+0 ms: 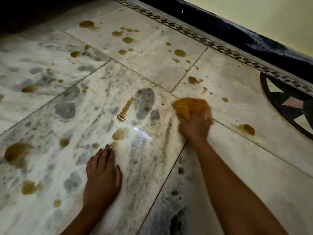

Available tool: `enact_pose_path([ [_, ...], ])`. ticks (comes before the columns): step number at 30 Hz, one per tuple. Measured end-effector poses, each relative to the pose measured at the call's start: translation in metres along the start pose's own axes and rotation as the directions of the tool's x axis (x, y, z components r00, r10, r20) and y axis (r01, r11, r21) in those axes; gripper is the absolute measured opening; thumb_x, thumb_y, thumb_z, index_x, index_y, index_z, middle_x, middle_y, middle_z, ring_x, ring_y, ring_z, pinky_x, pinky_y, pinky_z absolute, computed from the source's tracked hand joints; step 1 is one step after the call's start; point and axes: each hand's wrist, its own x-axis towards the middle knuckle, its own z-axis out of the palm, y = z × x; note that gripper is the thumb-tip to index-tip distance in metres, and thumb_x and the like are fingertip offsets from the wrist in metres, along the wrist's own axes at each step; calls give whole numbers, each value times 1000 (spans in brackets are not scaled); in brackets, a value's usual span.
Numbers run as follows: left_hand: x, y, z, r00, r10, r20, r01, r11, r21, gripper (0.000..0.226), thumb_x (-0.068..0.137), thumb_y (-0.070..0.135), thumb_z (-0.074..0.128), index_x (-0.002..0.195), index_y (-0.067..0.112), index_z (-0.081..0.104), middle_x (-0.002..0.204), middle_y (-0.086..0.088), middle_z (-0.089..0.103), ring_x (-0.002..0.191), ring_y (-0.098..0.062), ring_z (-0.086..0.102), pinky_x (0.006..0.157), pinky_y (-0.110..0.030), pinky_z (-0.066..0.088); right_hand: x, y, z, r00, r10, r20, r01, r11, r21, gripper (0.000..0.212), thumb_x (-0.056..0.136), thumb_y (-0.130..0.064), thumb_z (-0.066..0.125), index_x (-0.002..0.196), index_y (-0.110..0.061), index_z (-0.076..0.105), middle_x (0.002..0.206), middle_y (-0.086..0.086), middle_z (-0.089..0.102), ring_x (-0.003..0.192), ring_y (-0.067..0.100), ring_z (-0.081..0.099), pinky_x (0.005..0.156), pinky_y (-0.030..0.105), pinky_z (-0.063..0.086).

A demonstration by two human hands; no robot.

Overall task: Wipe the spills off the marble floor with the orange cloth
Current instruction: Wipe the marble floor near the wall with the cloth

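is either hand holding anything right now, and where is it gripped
The right hand grips the bunched orange cloth at its near end, pressing it to the marble floor. The left hand holds nothing; it rests flat on the floor.

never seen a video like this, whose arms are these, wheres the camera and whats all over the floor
There is no machine here. One camera worn on a person's head looks forward and down, so both arms belong to the wearer. The right hand grips a bunched orange cloth against the marble floor; both look blurred. The left hand lies flat on the floor with straight fingers and holds nothing. Many brown spills dot the tiles, mostly to the left of the cloth and beyond it. Along the far edge run a patterned border strip and a dark skirting. A dark inlaid design shows at the right.
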Motion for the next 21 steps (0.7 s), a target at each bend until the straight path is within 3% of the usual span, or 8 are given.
enact_pose_path([
  [2,1,1,-1,1000,1,-15,-1,1000,0,56,84,29,32,126,-3,52,134,-20,50,123,-31,38,104,-46,27,-37,-46,34,966,-249,65,245,968,58,44,80,-30,67,122,-18,60,124,1,57,120,5,48,95,5,32],
  [5,-1,1,-2,1000,2,-10,-2,1000,1,56,85,30,33,125,-2,53,134,-19,50,123,-30,38,104,-45,26,-94,-85,66,775,-511,373,545,838,15,60,82,-47,54,138,-28,45,153,5,29,140,35,19,116,44,17],
  [7,-1,-1,-4,1000,21,-3,-20,1000,7,56,86,31,32,127,-2,52,136,-19,49,124,-29,37,104,-44,26,-86,-83,67,701,-553,449,625,781,-14,64,82,-50,54,141,-31,39,157,5,19,141,34,14,117,47,8],
  [9,-2,-3,-4,999,40,-1,-40,999,17,56,87,31,32,129,-1,51,137,-18,48,125,-29,37,104,-43,26,-59,-68,49,706,-618,345,662,749,-14,58,77,-49,55,133,-34,50,150,1,36,135,26,31,113,45,23],
  [13,-1,-3,-2,999,45,-30,-45,999,-5,55,87,29,33,127,-3,52,136,-19,49,124,-30,38,104,-44,28,-1,13,-10,841,-535,82,530,845,76,39,78,-42,56,116,-36,62,132,-12,54,123,10,46,102,35,40],
  [16,-1,1,0,998,28,-48,-28,999,-16,54,85,28,34,124,-4,53,133,-21,51,122,-32,40,103,-47,30,11,99,-58,991,-133,-6,131,981,-144,70,75,-58,43,137,-27,47,150,7,35,135,30,33,111,48,28],
  [19,-1,2,0,999,14,-37,-14,1000,2,55,84,28,33,125,-4,53,133,-21,50,121,-33,40,102,-49,30,11,102,-51,981,193,-34,-196,958,-210,67,81,-49,53,140,-18,42,151,16,27,136,41,25,112,52,23],
  [21,-2,2,0,1000,17,-24,-17,1000,6,56,84,28,32,126,-3,52,133,-21,50,121,-33,39,102,-48,29,-9,61,-27,990,138,-18,-139,983,-122,64,75,-51,52,132,-23,46,141,15,41,126,40,40,102,52,39],
])
